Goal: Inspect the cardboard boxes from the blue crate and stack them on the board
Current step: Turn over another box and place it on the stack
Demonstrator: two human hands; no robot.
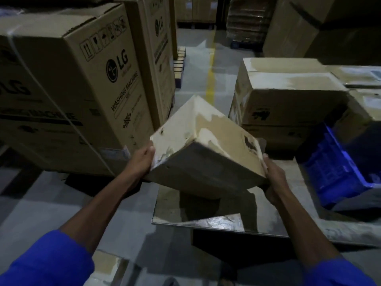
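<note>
A brown cardboard box (206, 141) with torn white patches hangs tilted in the air above the board (226, 221). My left hand (142, 159) grips its near left corner, and my right hand (272, 178) grips its right edge, fingers curled under. Behind it, stacked cardboard boxes (288, 96) stand on the board in two layers. The blue crate (334, 168) sits on the board at the right, its inside dark and hidden.
Large washing machine cartons (68, 89) stand on the left, close to the held box. A yellow floor line (211, 79) runs down the aisle between them and the stack. More cartons (321, 27) rise at the back right. A small box (107, 267) lies near my feet.
</note>
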